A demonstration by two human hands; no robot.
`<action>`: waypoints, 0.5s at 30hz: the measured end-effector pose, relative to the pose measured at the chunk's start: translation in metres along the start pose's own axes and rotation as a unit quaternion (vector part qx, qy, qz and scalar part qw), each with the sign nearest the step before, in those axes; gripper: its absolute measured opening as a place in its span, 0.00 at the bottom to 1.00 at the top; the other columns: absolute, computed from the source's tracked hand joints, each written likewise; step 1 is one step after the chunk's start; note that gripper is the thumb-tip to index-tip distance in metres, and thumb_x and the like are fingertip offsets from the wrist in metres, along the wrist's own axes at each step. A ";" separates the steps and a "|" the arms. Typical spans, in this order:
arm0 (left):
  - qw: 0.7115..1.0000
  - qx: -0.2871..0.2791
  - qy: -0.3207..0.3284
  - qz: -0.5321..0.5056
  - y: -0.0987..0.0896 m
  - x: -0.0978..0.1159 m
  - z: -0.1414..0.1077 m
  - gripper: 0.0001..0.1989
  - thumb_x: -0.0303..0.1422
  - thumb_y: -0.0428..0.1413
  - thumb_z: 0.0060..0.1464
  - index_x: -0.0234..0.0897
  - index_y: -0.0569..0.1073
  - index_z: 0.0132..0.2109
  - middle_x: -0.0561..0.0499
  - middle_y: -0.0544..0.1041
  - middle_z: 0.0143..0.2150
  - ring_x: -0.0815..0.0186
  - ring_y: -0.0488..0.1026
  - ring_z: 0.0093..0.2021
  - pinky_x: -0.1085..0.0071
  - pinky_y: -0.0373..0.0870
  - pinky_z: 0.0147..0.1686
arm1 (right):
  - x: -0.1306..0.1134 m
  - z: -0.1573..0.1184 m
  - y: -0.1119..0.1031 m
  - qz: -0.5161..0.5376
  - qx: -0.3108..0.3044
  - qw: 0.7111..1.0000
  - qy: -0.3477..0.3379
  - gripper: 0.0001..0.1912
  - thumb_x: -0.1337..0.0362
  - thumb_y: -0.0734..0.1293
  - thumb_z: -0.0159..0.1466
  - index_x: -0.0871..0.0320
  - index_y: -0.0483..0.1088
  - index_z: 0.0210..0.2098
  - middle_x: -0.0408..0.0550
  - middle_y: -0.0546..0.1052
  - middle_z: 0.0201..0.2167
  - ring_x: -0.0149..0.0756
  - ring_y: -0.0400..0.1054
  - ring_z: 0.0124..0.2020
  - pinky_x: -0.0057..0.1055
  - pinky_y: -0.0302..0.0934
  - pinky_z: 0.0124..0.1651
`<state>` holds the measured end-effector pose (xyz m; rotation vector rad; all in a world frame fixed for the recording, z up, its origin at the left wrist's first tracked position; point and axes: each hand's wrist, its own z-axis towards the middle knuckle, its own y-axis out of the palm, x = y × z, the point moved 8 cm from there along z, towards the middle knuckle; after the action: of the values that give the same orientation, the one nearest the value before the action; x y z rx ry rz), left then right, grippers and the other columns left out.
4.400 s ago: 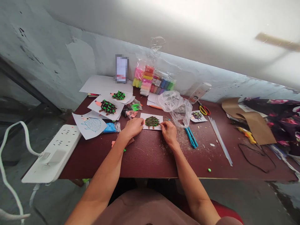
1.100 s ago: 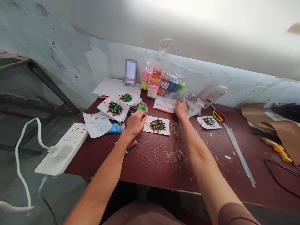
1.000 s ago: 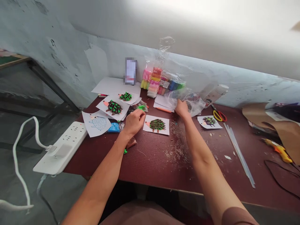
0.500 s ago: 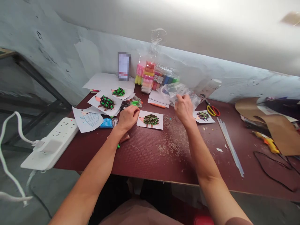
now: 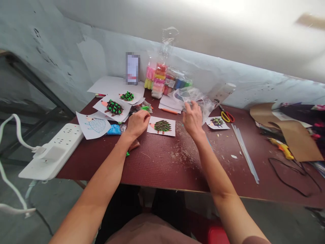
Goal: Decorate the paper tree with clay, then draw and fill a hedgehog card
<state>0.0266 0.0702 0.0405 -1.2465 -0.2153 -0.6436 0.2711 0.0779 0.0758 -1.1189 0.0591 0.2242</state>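
Observation:
On the dark red table lies a small white card with a hedgehog picture (image 5: 162, 126), its body covered in dark and green spines. My left hand (image 5: 137, 124) is at the card's left edge, fingers curled together; whether anything is between them is hidden. To the card's right, my right hand (image 5: 192, 119) is over the table with its fingers apart, just in front of a crumpled clear plastic bag (image 5: 205, 101). A second hedgehog card (image 5: 217, 123) lies right of that hand. Brown and green clay bits (image 5: 134, 145) lie partly behind my left wrist.
Finished-looking hedgehog pictures (image 5: 114, 107) and a blue hedgehog drawing (image 5: 98, 124) lie left. Packs of coloured clay (image 5: 159, 81) stand behind. Scissors (image 5: 228, 116), clear glue sticks (image 5: 245, 154), a yellow glue gun (image 5: 283, 148) are right; a power strip (image 5: 54, 152) sits at the left edge.
My right hand has gone from closed fingers at the plastic bag to spread fingers, slightly lower and left. My left hand stays by the card. The whole view has shifted slightly.

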 end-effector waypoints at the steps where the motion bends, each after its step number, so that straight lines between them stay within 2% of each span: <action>1: 1.000 -0.005 0.000 0.001 0.000 0.001 0.000 0.10 0.28 0.51 0.62 0.36 0.78 0.40 0.43 0.81 0.43 0.58 0.77 0.42 0.64 0.70 0.43 | -0.009 -0.005 0.000 0.011 -0.008 1.000 -0.008 0.26 0.69 0.60 0.66 0.58 0.67 0.64 0.63 0.66 0.64 0.56 0.61 0.60 0.55 0.59 0.60; 5: 1.000 -0.017 0.004 0.009 0.001 0.006 -0.001 0.11 0.29 0.51 0.63 0.36 0.79 0.41 0.43 0.82 0.43 0.57 0.78 0.43 0.65 0.71 0.43 | -0.041 -0.022 0.008 0.061 -0.053 0.996 -0.023 0.22 0.70 0.60 0.66 0.60 0.72 0.57 0.63 0.70 0.60 0.54 0.64 0.57 0.52 0.60 0.59; 7: 1.000 -0.014 0.007 0.011 0.001 0.006 -0.002 0.11 0.30 0.51 0.64 0.37 0.79 0.41 0.43 0.82 0.44 0.56 0.78 0.44 0.65 0.71 0.44 | -0.053 -0.028 0.013 0.078 -0.055 0.995 -0.022 0.21 0.71 0.60 0.66 0.59 0.74 0.56 0.62 0.70 0.60 0.52 0.65 0.56 0.49 0.61 0.59; 11: 1.000 0.008 0.008 0.000 0.000 0.003 -0.001 0.12 0.29 0.50 0.64 0.36 0.79 0.44 0.43 0.82 0.46 0.55 0.78 0.47 0.64 0.71 0.46 | -0.071 -0.040 0.017 0.116 -0.018 0.992 -0.038 0.21 0.71 0.58 0.68 0.57 0.73 0.56 0.58 0.72 0.58 0.47 0.66 0.56 0.44 0.61 0.60; 15: 0.998 0.063 0.008 -0.025 -0.007 -0.003 0.001 0.12 0.27 0.51 0.62 0.36 0.79 0.44 0.42 0.82 0.46 0.56 0.77 0.48 0.62 0.72 0.49 | -0.067 -0.050 0.015 0.146 0.033 0.987 -0.052 0.16 0.69 0.58 0.71 0.58 0.75 0.51 0.57 0.75 0.49 0.46 0.67 0.50 0.42 0.62 0.55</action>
<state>0.0204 0.0713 0.0447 -1.1171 -0.2702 -0.6719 0.2060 0.0290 0.0515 -1.0280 0.1380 0.5385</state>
